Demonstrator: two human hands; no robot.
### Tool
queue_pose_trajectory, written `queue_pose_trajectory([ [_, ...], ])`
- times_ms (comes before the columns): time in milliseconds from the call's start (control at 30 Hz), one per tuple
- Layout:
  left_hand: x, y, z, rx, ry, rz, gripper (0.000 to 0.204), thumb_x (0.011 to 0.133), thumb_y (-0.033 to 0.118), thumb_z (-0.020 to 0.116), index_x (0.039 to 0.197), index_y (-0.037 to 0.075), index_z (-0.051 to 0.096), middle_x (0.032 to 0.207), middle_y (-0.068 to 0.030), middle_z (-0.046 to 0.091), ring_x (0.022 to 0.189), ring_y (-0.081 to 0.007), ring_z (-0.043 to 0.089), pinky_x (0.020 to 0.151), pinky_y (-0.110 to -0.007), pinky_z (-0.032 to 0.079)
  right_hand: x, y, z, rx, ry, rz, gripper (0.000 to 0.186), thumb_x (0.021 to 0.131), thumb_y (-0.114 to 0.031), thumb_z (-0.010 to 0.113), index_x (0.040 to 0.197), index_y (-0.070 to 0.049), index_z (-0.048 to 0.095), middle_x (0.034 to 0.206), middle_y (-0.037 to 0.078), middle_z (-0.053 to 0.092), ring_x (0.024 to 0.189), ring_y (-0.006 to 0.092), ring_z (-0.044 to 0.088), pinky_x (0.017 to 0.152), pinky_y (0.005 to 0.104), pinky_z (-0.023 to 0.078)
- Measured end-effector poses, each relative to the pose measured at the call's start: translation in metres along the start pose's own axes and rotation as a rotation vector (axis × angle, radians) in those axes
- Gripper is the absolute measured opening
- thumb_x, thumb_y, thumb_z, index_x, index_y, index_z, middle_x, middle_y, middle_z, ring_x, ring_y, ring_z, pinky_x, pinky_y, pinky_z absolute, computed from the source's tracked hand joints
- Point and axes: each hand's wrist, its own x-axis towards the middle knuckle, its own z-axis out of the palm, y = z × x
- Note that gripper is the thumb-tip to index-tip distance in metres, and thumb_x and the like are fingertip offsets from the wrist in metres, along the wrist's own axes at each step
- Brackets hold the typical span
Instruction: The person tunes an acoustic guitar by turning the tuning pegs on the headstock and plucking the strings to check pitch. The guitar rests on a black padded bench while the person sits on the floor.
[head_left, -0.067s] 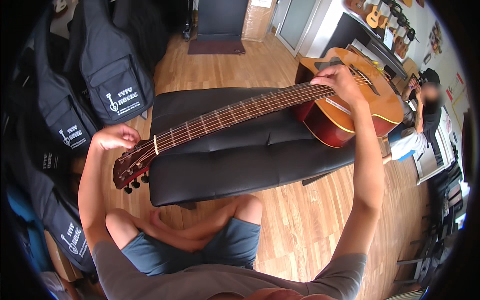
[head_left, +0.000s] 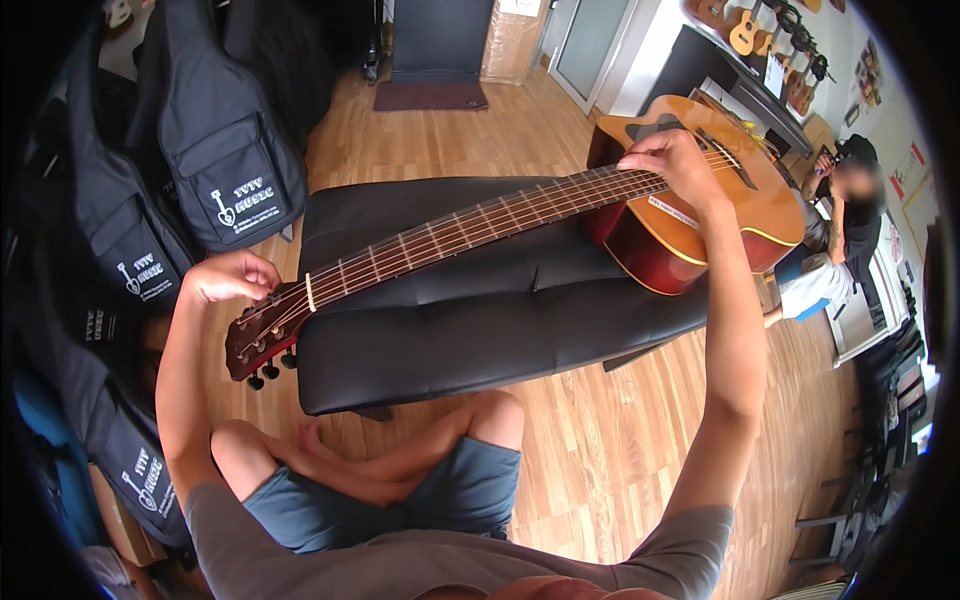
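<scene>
An acoustic guitar (head_left: 740,180) with an orange top and dark red sides lies face up on a black padded bench (head_left: 500,340), its neck reaching left. My left hand (head_left: 235,277) is curled at the upper edge of the headstock (head_left: 262,335), fingers closed on what looks like a tuning peg, largely hidden by the fingers. Over the fretboard's body end, my right hand (head_left: 672,158) has thumb and fingers pinched on the strings. Black tuners stick out along the headstock's lower edge.
Black padded gig bags (head_left: 230,170) crowd the left. A seated person (head_left: 840,230) is at the right, beside instruments and furniture. A dark mat (head_left: 430,100) lies by the back wall. My crossed legs (head_left: 370,470) are on the wooden floor below the bench.
</scene>
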Motion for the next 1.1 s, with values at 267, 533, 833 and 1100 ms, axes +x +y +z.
queue_pose_trajectory([
  [267,-0.001,0.012,0.006,0.018,0.017,-0.062,0.030,0.085,0.002,0.072,0.113,-0.007,0.070,0.098,-0.0064,0.074,0.088,-0.0109,0.067,0.082,-0.027,0.054,-0.004,-0.004,0.000,-0.023,0.014,0.005,0.027,0.086,-0.026,0.085,0.091,0.000,0.080,0.076,0.008,0.073,0.071,0.0140,0.064,0.072,0.0319,0.053],
  [533,0.007,-0.072,0.014,-0.577,0.087,0.217,0.024,0.086,0.009,0.077,0.104,-0.006,0.070,0.098,-0.0107,0.073,0.086,-0.0172,0.069,0.075,-0.029,0.055,-0.002,0.002,0.002,-0.015,0.046,-0.018,0.029,0.085,-0.029,0.085,0.089,0.000,0.079,0.072,0.010,0.070,0.066,0.0153,0.059,0.068,0.0340,0.050],
  [833,0.064,-0.132,0.069,-1.084,-0.080,0.949,0.020,0.099,0.023,0.070,0.103,0.007,0.059,0.098,-0.0066,0.059,0.102,-0.0296,0.063,0.087,-0.046,0.062,0.000,0.002,0.001,-0.026,0.029,0.019,0.026,0.086,-0.025,0.085,0.090,0.000,0.080,0.076,0.006,0.071,0.072,0.0140,0.063,0.071,0.0326,0.051],
  [1100,0.092,-0.130,0.111,-1.547,-0.430,1.154,0.011,0.099,0.023,0.070,0.108,0.019,0.064,0.112,-0.0123,0.069,0.113,-0.0361,0.067,0.097,-0.053,0.058,0.008,0.019,0.003,-0.080,0.074,-0.148,0.027,0.084,-0.026,0.086,0.087,0.000,0.079,0.074,0.009,0.072,0.069,0.0160,0.064,0.068,0.0329,0.050],
])
